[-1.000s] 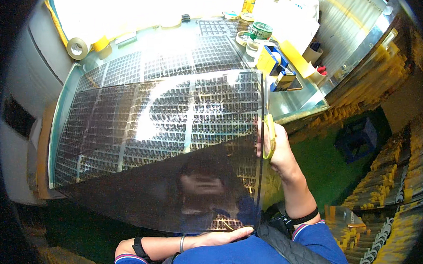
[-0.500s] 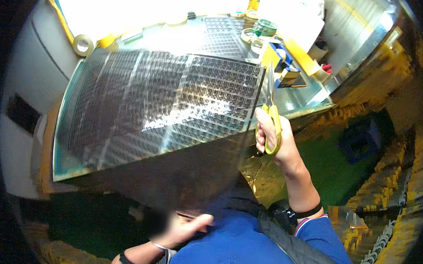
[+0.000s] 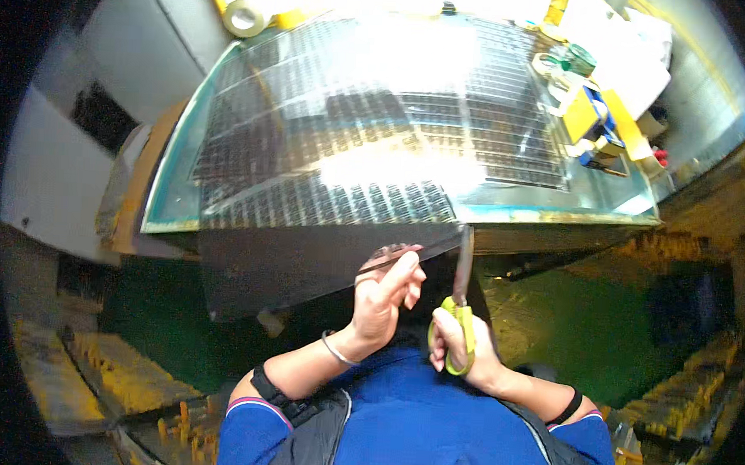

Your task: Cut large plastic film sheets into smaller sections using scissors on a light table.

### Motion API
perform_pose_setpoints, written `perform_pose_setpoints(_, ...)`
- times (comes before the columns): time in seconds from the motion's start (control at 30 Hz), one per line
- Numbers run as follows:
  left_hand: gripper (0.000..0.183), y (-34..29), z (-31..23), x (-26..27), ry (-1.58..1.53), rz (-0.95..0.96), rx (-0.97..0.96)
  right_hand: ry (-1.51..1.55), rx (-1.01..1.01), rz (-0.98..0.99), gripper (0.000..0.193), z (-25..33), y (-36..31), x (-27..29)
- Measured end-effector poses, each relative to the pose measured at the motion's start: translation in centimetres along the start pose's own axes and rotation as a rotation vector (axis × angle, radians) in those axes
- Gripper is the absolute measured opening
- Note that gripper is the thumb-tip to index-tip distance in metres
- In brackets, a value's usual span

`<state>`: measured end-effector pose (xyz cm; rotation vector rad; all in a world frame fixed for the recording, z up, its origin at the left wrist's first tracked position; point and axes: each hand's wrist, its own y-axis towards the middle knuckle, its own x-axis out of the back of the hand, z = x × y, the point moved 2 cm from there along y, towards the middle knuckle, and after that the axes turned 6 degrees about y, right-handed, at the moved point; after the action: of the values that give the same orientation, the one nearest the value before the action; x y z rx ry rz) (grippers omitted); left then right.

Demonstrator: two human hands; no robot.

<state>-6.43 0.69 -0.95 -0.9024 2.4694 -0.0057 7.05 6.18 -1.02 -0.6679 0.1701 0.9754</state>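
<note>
In the head view, a dark, see-through film sheet [image 3: 284, 258] printed with rows of small rectangles lies partly over the near edge of the glass-topped table [image 3: 174, 199], its plain dark part on the person's side of that edge. The left hand [image 3: 376, 303], just off the table's near edge, is nearly closed, thumb and fingers pinching the sheet's margin. The right hand [image 3: 483, 359], also before the table's near edge, is curled around the yellow-green handles of scissors [image 3: 461, 304]. Their blades point toward the table, tips at the sheet's right corner; blur hides whether they touch it. Another printed sheet [image 3: 517, 147] lies flat on the table. A tape roll [image 3: 245, 17] stands by the table's far left corner; blue-and-yellow boxes [image 3: 592, 117] sit along its right side.
</note>
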Motion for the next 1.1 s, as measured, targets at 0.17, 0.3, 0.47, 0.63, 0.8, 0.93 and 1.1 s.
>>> perform_pose_setpoints(0.17, 0.022, 2.4, 1.0, -3.2, -0.088, -0.01, 0.116, 0.159, 0.066, 0.045, 0.03, 0.6, -0.4, 0.1)
perform_pose_setpoints(0.3, 0.023, 1.7, 0.5, -4.1, 0.158, 0.027, 0.18, 0.212, 0.28, 0.04, 0.032, 0.6, 0.8, 0.1)
perform_pose_setpoints(0.47, 0.025, 0.5, -0.6, -4.6, 0.233, 0.041, 0.245, 0.08, 0.432, 0.013, 0.038, 1.5, 1.6, -0.6)
perform_pose_setpoints(0.63, 0.022, 0.5, -0.6, -4.5, 0.217, 0.056, 0.238, 0.027, 0.402, -0.067, 0.042, 0.4, 2.0, -0.3)
perform_pose_setpoints(0.8, 0.026, 0.5, -0.5, -3.8, 0.145, 0.116, 0.283, 0.064, 0.384, -0.04, 0.041, 0.3, 1.6, -0.2)
perform_pose_setpoints(0.93, 0.014, 0.3, -1.2, -3.1, 0.103, 0.091, 0.211, 0.256, 0.347, 0.031, 0.041, 0.1, 0.9, 0.0)
perform_pose_setpoints(1.1, 0.015, -0.1, -0.7, -1.6, 0.163, 0.055, 0.088, 0.175, 0.121, 0.075, 0.041, 0.4, -0.6, 1.1)
